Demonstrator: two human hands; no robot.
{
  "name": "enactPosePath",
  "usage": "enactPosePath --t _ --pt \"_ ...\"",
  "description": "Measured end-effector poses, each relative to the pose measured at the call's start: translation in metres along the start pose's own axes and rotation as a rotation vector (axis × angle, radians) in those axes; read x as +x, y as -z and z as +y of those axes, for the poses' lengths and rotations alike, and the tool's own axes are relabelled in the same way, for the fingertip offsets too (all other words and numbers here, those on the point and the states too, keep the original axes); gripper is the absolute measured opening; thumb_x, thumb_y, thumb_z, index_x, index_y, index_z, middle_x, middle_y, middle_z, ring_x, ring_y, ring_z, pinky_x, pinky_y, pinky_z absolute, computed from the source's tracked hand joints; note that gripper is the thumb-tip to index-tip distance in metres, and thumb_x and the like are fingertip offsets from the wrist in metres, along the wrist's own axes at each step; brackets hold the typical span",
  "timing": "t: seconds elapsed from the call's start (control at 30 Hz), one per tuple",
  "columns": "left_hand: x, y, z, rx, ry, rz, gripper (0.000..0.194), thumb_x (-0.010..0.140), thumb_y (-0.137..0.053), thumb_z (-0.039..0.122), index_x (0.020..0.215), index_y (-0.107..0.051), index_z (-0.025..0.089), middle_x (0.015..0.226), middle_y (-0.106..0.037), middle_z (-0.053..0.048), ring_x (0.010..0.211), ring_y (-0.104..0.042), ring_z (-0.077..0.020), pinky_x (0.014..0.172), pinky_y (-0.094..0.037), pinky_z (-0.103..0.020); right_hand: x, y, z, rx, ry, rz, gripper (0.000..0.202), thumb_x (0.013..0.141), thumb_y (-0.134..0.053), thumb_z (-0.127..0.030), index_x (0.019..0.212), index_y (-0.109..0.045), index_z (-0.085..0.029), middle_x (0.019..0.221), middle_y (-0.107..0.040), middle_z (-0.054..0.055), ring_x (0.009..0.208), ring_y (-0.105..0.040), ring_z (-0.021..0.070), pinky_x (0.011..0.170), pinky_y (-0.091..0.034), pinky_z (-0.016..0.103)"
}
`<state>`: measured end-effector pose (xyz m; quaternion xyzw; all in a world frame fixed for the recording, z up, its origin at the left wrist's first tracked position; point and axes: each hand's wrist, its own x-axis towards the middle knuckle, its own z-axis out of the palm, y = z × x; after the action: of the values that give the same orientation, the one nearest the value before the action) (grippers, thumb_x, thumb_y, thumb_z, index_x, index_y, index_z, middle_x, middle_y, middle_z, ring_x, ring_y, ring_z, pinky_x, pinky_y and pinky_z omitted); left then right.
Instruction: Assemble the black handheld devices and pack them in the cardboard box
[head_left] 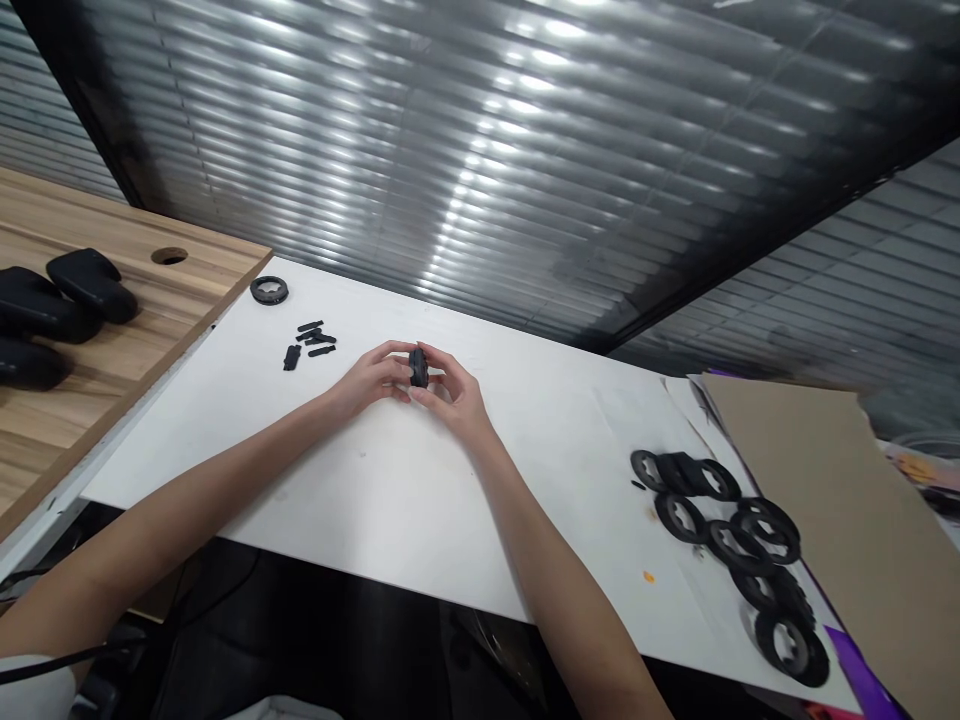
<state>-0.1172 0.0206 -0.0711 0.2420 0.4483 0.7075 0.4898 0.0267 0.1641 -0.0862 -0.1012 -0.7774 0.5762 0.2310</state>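
Note:
Between my two hands a black ring-shaped part (418, 368) is held on edge, just above the middle of the white table (360, 500). My left hand (381, 374) has its fingers closed on the part's left side. From the right, my right hand (452, 392) pinches the same part between thumb and fingers. The part's far faces are hidden by the fingers. Left of my hands lie several small flat black strips (315, 338) and a wider black piece (292, 357). Beyond them a single black ring (269, 290) rests flat near the table's far left corner.
Several black rings (787, 645) lie grouped along the table's right side, beside a brown cardboard sheet (825, 470). A small orange bit (649, 577) is near them. Black rounded objects (90, 282) sit on the wooden desk (187, 290) at left. Window blinds (375, 150) rise behind.

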Motion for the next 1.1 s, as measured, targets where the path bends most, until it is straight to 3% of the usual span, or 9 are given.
enactPosePath --t 0.47,1.1 --pt "-0.0006 -0.0005 0.001 0.017 0.013 -0.002 0.045 0.068 -0.083 0.025 0.112 -0.076 0.018 0.091 -0.073 -0.005 0.076 -0.064 -0.0186 0.071 -0.05 -0.035 -0.0014 0.0023 -0.002 -0.031 0.026 -0.021 0.067 0.089 -0.088 -0.068 0.147 -0.074 -0.038 0.145 -0.073 0.009 0.136 -0.069 0.0336 0.114 -0.06 0.054" --pt "-0.0035 -0.0006 0.0026 0.035 0.001 -0.006 0.041 0.067 -0.085 0.024 0.106 -0.074 0.017 0.097 -0.074 -0.006 0.081 -0.066 -0.0194 0.075 -0.051 -0.035 -0.0001 0.0051 0.0013 -0.047 0.035 -0.042 0.066 0.09 -0.083 -0.073 0.146 -0.078 -0.039 0.131 -0.073 0.009 0.127 -0.07 0.0334 0.109 -0.061 0.053"
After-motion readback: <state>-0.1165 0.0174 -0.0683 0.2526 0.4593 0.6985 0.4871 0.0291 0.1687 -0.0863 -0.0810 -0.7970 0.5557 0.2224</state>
